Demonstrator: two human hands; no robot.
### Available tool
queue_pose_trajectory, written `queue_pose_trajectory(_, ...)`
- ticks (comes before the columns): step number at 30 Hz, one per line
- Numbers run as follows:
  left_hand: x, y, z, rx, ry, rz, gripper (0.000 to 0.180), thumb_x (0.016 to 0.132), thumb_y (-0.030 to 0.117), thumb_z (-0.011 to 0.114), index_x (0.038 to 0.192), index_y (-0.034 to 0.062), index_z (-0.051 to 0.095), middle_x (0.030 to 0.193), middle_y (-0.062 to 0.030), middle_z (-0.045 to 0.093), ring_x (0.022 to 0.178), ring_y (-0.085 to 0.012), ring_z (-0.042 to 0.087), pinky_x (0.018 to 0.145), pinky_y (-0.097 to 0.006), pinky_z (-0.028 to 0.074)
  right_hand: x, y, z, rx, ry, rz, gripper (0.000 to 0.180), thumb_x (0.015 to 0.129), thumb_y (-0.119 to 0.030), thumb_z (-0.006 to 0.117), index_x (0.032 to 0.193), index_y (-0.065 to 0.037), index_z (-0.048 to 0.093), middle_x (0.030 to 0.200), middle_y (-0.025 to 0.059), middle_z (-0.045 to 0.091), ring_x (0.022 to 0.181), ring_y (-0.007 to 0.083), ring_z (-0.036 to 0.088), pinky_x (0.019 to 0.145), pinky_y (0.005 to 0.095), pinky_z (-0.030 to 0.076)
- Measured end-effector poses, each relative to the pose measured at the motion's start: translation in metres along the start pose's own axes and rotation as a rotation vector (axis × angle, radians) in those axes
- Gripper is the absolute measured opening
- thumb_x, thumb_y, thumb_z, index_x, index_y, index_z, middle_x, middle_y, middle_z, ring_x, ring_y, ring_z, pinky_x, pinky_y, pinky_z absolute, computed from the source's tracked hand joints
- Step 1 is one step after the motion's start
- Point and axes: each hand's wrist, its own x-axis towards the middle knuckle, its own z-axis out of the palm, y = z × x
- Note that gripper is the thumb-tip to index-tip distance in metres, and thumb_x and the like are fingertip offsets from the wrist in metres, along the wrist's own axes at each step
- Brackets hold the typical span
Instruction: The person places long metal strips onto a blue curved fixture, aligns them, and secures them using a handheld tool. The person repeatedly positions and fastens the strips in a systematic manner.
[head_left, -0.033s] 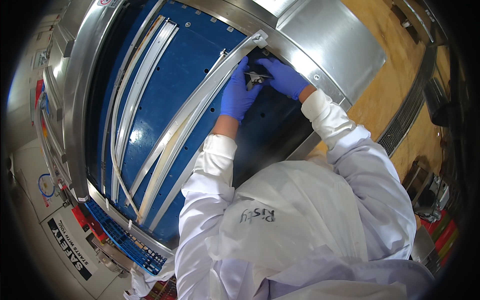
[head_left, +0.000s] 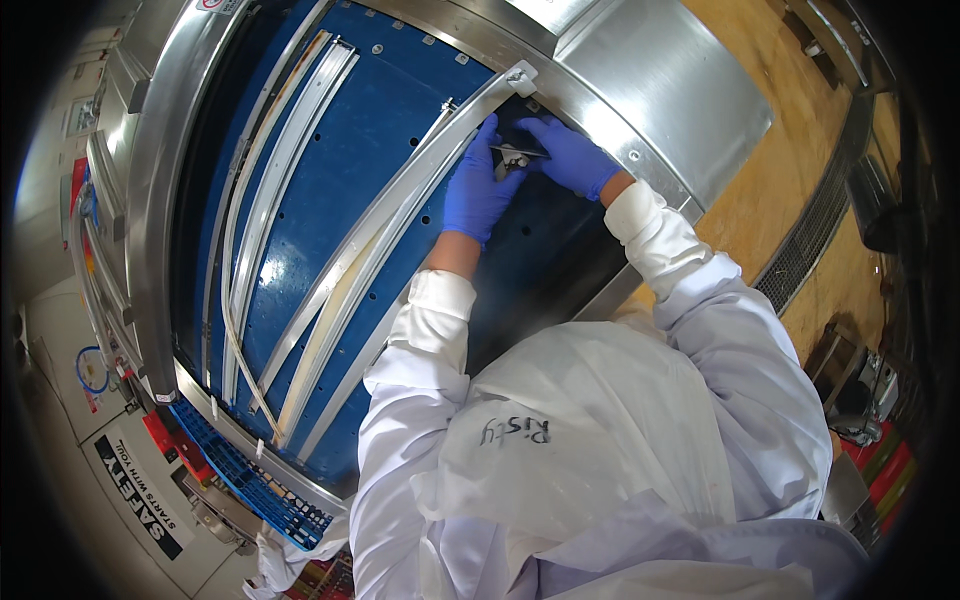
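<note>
My left hand (head_left: 478, 192), in a blue glove, closes its thumb and fingers around a small metal piece (head_left: 514, 158) with a thin flat edge. From the other side my right hand (head_left: 570, 158), gloved alike, grips the same piece, its fingers bent over the edge. Part of the piece is hidden by the gloves, so its exact kind does not show. Just left of my left hand runs a long pale metal rail (head_left: 400, 190), ending in a bracket (head_left: 520, 76) beyond my fingers. Dark surface lies beneath both hands.
Several long strips and rails, one a white rail (head_left: 290, 170), lie across the blue panel (head_left: 385, 90) with holes. A steel frame (head_left: 600, 110) borders it, with a steel plate (head_left: 660, 90) at right. A blue basket (head_left: 250, 480) is at lower left.
Both hands have shifted very slightly to the right, still holding the small metal piece. The rails and strips have not moved.
</note>
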Motion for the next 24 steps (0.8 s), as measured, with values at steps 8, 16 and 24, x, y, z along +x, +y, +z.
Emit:
queue_pose_trajectory(8, -0.005, 0.007, 0.011, 0.109, 0.067, -0.154, 0.065, 0.078, 0.024, 0.075, 0.137, 0.0140, 0.050, 0.111, -0.0148, 0.064, 0.098, -0.0328, 0.064, 0.083, -0.042, 0.052, -0.002, 0.004, 0.005, 0.052, 0.028, 0.044, 0.045, 0.090, -0.016, 0.065, 0.133, -0.010, 0.052, 0.121, 0.0199, 0.058, 0.113, 0.0376, 0.058, 0.099, 0.0405, 0.046)
queue_pose_trajectory(16, -0.002, 0.006, 0.019, 0.332, 0.108, -0.083, 0.048, 0.078, 0.030, 0.074, 0.118, 0.0074, 0.060, 0.106, -0.0165, 0.062, 0.097, -0.0325, 0.064, 0.082, -0.042, 0.052, -0.009, 0.005, 0.009, 0.106, 0.209, -0.039, 0.035, 0.089, -0.008, 0.064, 0.123, -0.007, 0.061, 0.117, 0.0169, 0.061, 0.111, 0.0340, 0.059, 0.098, 0.0391, 0.046)
queue_pose_trajectory(24, 0.003, 0.006, 0.022, 0.197, 0.104, -0.205, 0.049, 0.076, 0.025, 0.074, 0.118, 0.0058, 0.057, 0.111, -0.0188, 0.061, 0.102, -0.0354, 0.061, 0.089, -0.043, 0.050, -0.007, -0.005, 0.007, 0.197, 0.160, 0.112, 0.036, 0.085, -0.007, 0.068, 0.121, -0.006, 0.063, 0.114, 0.0161, 0.062, 0.107, 0.0330, 0.060, 0.096, 0.0387, 0.048)
